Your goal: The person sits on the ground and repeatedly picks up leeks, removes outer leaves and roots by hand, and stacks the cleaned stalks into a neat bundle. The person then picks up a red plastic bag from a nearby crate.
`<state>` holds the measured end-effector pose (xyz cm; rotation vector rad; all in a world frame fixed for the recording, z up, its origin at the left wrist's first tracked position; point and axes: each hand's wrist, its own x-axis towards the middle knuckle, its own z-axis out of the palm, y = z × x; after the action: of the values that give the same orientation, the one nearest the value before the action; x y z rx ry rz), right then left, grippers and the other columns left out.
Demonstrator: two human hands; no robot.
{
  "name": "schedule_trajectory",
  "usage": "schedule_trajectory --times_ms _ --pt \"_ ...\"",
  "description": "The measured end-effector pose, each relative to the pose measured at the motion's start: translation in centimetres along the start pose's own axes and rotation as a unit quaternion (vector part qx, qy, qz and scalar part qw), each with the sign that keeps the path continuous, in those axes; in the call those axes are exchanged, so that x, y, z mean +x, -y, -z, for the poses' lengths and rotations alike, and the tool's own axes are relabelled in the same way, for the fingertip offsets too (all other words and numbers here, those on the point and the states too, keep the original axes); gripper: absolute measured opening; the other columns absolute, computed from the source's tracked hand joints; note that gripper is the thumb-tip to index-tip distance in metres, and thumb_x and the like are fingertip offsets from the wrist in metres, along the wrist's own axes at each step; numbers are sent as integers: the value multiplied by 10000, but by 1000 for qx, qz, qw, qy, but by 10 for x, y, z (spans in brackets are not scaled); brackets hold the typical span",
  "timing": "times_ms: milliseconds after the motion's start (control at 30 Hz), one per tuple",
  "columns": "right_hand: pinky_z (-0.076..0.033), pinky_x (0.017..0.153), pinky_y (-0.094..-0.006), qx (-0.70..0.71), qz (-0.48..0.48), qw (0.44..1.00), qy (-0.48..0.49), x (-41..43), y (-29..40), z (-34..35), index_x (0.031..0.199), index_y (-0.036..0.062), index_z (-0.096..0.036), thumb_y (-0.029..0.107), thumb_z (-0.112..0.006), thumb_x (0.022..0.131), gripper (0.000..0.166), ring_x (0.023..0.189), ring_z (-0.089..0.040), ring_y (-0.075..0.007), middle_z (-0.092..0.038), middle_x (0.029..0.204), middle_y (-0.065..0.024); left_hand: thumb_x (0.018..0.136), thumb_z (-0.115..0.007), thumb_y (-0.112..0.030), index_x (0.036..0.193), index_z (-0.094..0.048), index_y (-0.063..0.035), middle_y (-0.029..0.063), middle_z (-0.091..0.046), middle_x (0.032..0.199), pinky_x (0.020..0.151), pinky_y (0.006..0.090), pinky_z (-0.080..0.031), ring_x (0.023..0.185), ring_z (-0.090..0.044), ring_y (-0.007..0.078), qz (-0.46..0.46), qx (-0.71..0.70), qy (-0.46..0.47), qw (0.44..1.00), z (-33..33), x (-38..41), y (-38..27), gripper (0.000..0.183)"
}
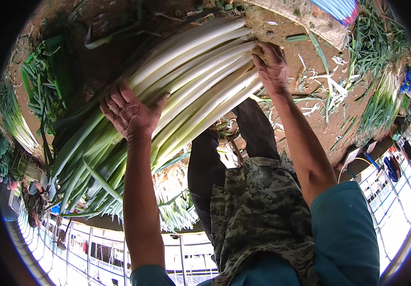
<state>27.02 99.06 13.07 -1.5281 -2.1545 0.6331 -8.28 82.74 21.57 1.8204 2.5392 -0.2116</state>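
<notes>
A large bundle of long green onions or leeks [205, 85] lies slantwise across the view before me. Its white stalks run to the upper right, where the fringe of roots shows, and its green leaves hang toward the lower left. My left hand [132, 111] lies over the bundle near where white turns to green, thumb spread from the fingers, gripping it. At the root end, my right hand [273, 68] holds the stalks with its fingers curled against their tips. The underside of the bundle is hidden.
A green plastic crate [28, 77] with leafy greens stands at the left. Another onion bunch [379, 103] lies at the right, with peelings [334, 89] scattered on the soil floor [291, 132]. A printed sack [320, 25] is at the top. A person [34, 203] is at the far left.
</notes>
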Motion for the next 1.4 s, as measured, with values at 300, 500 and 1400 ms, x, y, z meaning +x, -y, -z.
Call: schedule_trajectory --times_ms 300,500,1400 --pt "-610 643 -396 -74 -90 988 105 39 -23 -26 1070 176 -741 364 -895 882 307 742 -756 -245 -814 948 -68 672 -726 -961 1602 -361 -60 223 -481 1480 1259 618 -291 1425 -446 406 10 39 10 999 -3 -3 3 1345" --pt "-591 773 -441 -37 -83 969 231 59 -33 -10 1081 193 -745 414 -883 896 320 938 -766 -253 -814 1041 -23 675 -743 -946 1585 -379 -42 212 -478 1482 1247 628 -299 1421 -443 401 -7 20 -17 1000 -7 -1 2 1333" --pt "-501 984 -465 11 246 958 147 51 186 -127 929 164 -705 520 -736 946 358 952 -683 -264 -683 918 -44 856 -843 -526 1580 -450 -43 197 -481 1638 1289 598 -292 1509 -458 372 -3 -2 59 998 24 -14 47 954"
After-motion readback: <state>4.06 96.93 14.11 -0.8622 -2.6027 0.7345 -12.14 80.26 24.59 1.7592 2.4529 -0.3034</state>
